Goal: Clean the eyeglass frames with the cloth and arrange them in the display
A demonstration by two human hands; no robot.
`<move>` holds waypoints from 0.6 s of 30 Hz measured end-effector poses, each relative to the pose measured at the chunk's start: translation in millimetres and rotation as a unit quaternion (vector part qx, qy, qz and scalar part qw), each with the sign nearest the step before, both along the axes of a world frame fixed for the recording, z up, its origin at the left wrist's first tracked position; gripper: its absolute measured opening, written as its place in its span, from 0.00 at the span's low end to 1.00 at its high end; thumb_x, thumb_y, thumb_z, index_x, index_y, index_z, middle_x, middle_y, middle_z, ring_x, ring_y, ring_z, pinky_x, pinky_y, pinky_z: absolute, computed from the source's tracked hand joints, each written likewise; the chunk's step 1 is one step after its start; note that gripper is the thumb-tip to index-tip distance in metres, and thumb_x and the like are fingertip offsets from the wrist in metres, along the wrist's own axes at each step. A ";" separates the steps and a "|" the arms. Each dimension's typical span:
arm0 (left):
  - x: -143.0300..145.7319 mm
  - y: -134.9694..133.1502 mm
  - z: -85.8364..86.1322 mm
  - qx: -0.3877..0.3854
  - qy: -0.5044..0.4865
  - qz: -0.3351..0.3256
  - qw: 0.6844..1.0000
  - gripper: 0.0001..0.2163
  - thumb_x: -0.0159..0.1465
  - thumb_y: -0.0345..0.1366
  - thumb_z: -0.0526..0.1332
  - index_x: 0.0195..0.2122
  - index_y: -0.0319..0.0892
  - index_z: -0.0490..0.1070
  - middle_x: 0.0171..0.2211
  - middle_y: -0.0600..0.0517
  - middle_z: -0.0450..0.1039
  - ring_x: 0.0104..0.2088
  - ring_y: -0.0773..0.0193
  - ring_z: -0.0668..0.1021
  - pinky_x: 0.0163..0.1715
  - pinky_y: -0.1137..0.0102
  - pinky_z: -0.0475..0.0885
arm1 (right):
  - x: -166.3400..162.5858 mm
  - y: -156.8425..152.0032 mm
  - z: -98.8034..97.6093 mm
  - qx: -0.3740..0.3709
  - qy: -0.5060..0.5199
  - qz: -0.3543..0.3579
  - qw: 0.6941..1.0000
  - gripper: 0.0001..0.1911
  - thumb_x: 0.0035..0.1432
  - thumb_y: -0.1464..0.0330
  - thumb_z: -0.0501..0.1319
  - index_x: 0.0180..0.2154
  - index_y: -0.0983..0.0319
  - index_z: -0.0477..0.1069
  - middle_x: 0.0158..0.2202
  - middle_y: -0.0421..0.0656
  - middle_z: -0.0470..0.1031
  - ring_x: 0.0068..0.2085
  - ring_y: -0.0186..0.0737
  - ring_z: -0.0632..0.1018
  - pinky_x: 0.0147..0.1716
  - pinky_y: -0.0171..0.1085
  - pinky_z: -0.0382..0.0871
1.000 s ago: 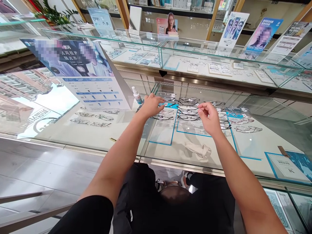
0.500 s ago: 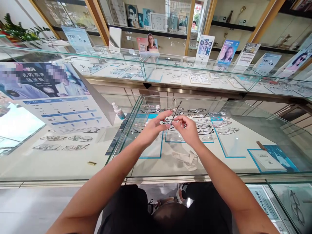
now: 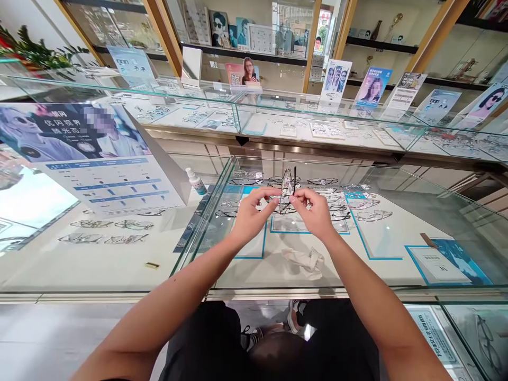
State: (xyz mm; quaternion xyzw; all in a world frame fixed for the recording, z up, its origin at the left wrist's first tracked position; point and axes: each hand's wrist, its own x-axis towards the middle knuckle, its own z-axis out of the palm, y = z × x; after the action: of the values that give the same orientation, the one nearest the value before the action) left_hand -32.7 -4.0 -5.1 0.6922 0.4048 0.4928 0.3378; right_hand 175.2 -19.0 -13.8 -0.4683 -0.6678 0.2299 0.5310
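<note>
Over the glass display counter [image 3: 246,272], my two hands hold a pair of dark-framed eyeglasses [image 3: 287,185]. My left hand [image 3: 253,210] is closed, its thumb and fingers pinching the left side of the frame. From the other side, my right hand [image 3: 316,210] grips the frame near the base of a temple arm that points up. The fingers hide part of the rims. Several more eyeglasses lie behind and beneath the held pair. A crumpled beige cloth [image 3: 305,261] lies nearer to me, between my forearms.
A small white spray bottle [image 3: 196,181] stands left of my hands, beside a large folded poster card [image 3: 119,182]. Several eyeglasses [image 3: 134,225] lie on the left counter. Leaflets [image 3: 440,264] are at the right. A second glass showcase [image 3: 273,100] runs across the back.
The eyeglasses have turned in my hands, so their lenses show and a temple arm stands more upright. My hands have moved slightly apart. The whole view has shifted a little.
</note>
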 end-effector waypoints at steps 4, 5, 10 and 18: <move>-2.5 8.9 -5.1 -0.013 -0.015 0.025 0.999 0.10 0.63 0.47 0.73 0.36 0.47 0.85 0.32 0.51 0.76 0.35 0.61 0.72 0.40 0.64 0.67 | 0.9 -1.7 2.1 0.008 -0.025 0.037 0.999 0.09 0.68 0.60 0.66 0.36 0.57 0.77 0.30 0.39 0.74 0.35 0.40 0.71 0.39 0.40 0.66; -3.2 11.1 -6.1 -0.019 -0.021 0.019 0.999 0.11 0.63 0.48 0.74 0.34 0.46 0.85 0.29 0.52 0.72 0.33 0.62 0.70 0.38 0.65 0.66 | 0.9 -1.9 2.3 0.004 -0.027 0.043 0.999 0.09 0.68 0.60 0.66 0.36 0.57 0.78 0.30 0.39 0.74 0.34 0.40 0.71 0.39 0.40 0.66; -4.1 18.0 -10.5 -0.052 -0.051 0.005 0.997 0.14 0.59 0.51 0.76 0.32 0.45 0.86 0.25 0.54 0.66 0.30 0.65 0.66 0.35 0.66 0.61 | 0.5 -1.7 1.7 -0.027 -0.002 0.051 0.998 0.09 0.67 0.60 0.68 0.36 0.58 0.79 0.28 0.38 0.73 0.33 0.39 0.70 0.37 0.40 0.65; -3.9 17.4 -10.3 -0.123 -0.107 -0.014 0.986 0.18 0.55 0.54 0.79 0.34 0.44 0.86 0.19 0.59 0.53 0.24 0.70 0.56 0.29 0.67 0.51 | -1.3 -0.2 2.1 -0.060 0.053 0.034 0.996 0.11 0.65 0.58 0.69 0.34 0.58 0.79 0.25 0.36 0.68 0.31 0.37 0.66 0.35 0.38 0.63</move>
State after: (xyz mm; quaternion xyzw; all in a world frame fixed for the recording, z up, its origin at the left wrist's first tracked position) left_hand -36.6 13.4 -15.4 0.5940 0.4146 0.5057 0.4686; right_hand 174.0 -19.2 -11.7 -0.4635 -0.6393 0.3123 0.5282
